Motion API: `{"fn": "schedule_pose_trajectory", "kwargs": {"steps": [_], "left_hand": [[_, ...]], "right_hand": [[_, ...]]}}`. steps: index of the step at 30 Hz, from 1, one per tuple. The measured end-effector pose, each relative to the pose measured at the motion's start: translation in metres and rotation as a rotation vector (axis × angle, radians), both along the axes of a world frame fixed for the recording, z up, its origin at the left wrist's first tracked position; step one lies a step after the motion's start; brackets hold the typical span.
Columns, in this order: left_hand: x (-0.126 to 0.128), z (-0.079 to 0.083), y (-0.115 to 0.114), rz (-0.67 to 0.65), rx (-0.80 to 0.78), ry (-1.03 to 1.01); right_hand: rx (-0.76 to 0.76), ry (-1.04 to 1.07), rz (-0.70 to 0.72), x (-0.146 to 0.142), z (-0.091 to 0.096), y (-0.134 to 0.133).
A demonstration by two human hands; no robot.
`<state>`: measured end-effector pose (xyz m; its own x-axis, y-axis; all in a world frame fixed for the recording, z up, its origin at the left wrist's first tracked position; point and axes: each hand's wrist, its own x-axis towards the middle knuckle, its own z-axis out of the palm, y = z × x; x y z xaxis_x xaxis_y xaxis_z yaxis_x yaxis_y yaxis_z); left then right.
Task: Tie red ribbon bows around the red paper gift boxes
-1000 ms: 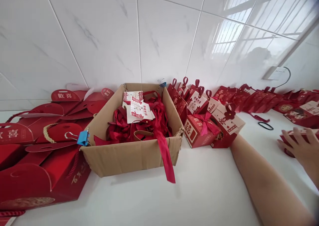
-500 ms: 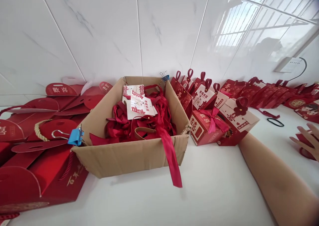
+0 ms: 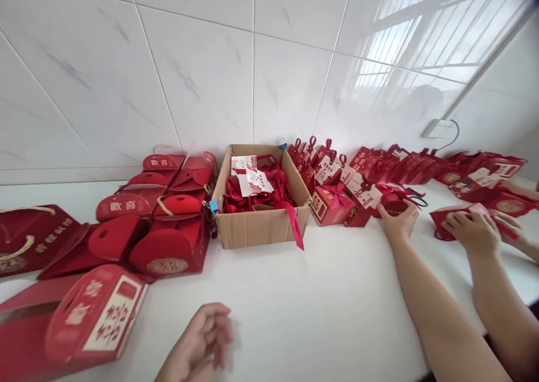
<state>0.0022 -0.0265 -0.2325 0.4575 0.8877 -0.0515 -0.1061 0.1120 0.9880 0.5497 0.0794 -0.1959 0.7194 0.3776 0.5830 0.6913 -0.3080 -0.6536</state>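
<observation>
My left hand (image 3: 204, 337) hovers over the white tabletop at the lower middle. Its fingers are loosely curled and slightly apart, and nothing shows in them. Left of it lies a red gift box (image 3: 103, 314) with a pale label. Beyond the hand stands an open cardboard box (image 3: 252, 230) filled with dark red ribbons (image 3: 238, 197) and a few printed cards (image 3: 256, 181). One ribbon end (image 3: 296, 230) hangs over its front wall. I see no hand that I can take as my right one; the arms on the right appear to belong to other people.
Red gift boxes (image 3: 177, 247) crowd the left. Small gift bags (image 3: 322, 171) and a bow-tied box (image 3: 332, 205) stand right of the carton. A co-worker's hand (image 3: 400, 219) touches a dark red piece; another hand (image 3: 475, 230) rests on a red box. Tiled wall (image 3: 210, 79) behind.
The view has drawn back and shows more of the table. My left hand has come into view at the bottom. More of the arms and hands on the right now shows.
</observation>
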Motion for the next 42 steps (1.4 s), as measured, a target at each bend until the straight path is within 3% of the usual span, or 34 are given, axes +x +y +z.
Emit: {"fn": "schedule_pose_trajectory", "kwargs": {"steps": [1, 3, 8, 11, 16, 21, 25, 29, 32, 35, 39, 42], "left_hand": [[0.004, 0.008, -0.001, 0.012, 0.047, 0.016], [0.012, 0.025, -0.005, -0.020, 0.100, 0.063], [0.019, 0.046, -0.013, -0.070, 0.175, 0.103], [0.019, 0.047, -0.015, -0.076, 0.207, 0.105], [0.020, 0.047, -0.016, -0.104, 0.234, 0.123], [0.020, 0.046, -0.015, -0.114, 0.249, 0.144], [0.019, 0.044, -0.014, -0.124, 0.267, 0.156], [0.019, 0.045, -0.014, -0.142, 0.265, 0.152], [0.019, 0.046, -0.014, -0.151, 0.261, 0.158], [0.018, 0.045, -0.014, -0.144, 0.262, 0.172], [0.018, 0.044, -0.011, -0.150, 0.246, 0.183], [0.018, 0.043, -0.009, -0.159, 0.229, 0.176]], "right_hand": [[0.000, 0.040, -0.029, -0.006, -0.007, 0.008], [0.000, 0.092, -0.063, -0.016, -0.016, -0.003], [0.001, 0.084, -0.014, -0.061, -0.021, -0.098], [0.053, -0.014, 0.113, -0.103, -0.024, -0.130], [0.043, -0.036, 0.419, -0.183, -0.013, -0.132], [-0.090, 0.050, 0.497, -0.227, 0.003, -0.106], [-0.102, 0.056, 0.480, -0.230, 0.004, -0.096], [-0.127, 0.104, 0.443, -0.224, 0.003, -0.104], [-0.083, 0.188, 0.406, -0.219, 0.000, -0.110], [0.002, 0.285, 0.473, -0.211, 0.003, -0.107], [0.169, 0.368, 0.350, -0.181, 0.024, -0.079], [0.174, 0.391, 0.224, -0.151, 0.038, -0.044]]}}
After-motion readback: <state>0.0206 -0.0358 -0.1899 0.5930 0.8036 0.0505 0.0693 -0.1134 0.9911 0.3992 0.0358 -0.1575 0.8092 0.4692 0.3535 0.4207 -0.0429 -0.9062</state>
